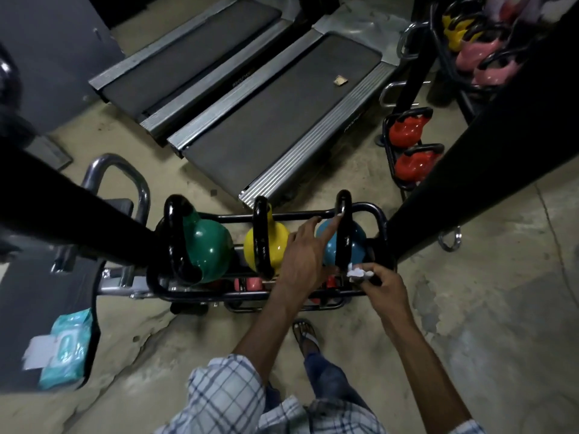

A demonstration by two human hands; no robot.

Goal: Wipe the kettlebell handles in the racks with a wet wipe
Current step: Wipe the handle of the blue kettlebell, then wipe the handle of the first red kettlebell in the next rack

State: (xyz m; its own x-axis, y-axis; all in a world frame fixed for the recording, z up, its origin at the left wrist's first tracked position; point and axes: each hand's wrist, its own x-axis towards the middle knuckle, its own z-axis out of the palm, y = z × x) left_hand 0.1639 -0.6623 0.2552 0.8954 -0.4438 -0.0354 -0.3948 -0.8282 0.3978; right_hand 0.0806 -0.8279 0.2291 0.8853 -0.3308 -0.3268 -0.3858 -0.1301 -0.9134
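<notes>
Stands over a low black rack (377, 214) on the concrete floor, with three kettlebells in it side by side: a green kettlebell (206, 249) at left, a yellow kettlebell (275, 242) in the middle, a blue kettlebell (355, 245) at right, each with a black handle. Reaches the left hand (299, 258) across to the blue one, fingers (308, 228) straight and spread, one fingertip touching the far, upper part of the blue kettlebell's handle (342, 242). Pinches a crumpled white wet wipe (357, 272) in the curled fingers of the right hand (387, 291), pressed to the near, lower end of that same handle, just beside the rack's near right corner. Plants a sandalled foot (305, 335) on the floor near the rack. At near left, a teal wipes pack (67, 346) on a dark padded surface. Beyond the rack, two treadmills (282, 104) side by side. At far right, red kettlebells (407, 145) low in another rack, with pink kettlebells (470, 57) higher up.
</notes>
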